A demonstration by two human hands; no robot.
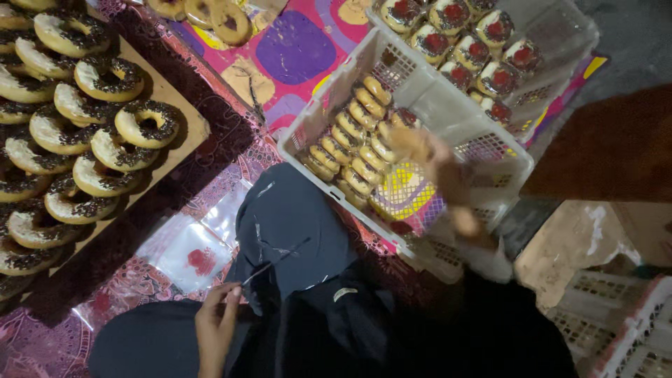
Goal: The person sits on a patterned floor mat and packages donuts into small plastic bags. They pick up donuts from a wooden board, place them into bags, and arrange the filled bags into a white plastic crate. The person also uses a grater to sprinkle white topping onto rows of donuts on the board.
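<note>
White crate [483,133], bagged doughnuts [353,143], right hand [420,150] reaching

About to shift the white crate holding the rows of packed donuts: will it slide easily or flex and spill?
The white crate is a lattice-walled plastic box, so probably fairly stiff and light. It is only partly filled; the packed donuts stand on edge in rows and could topple toward the bare part. The patterned mat beneath may drag or bunch.

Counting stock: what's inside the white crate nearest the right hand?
The white crate holds rows of bagged doughnuts; the blurred right hand covers some. The crate's lower layers can't be seen.
</note>
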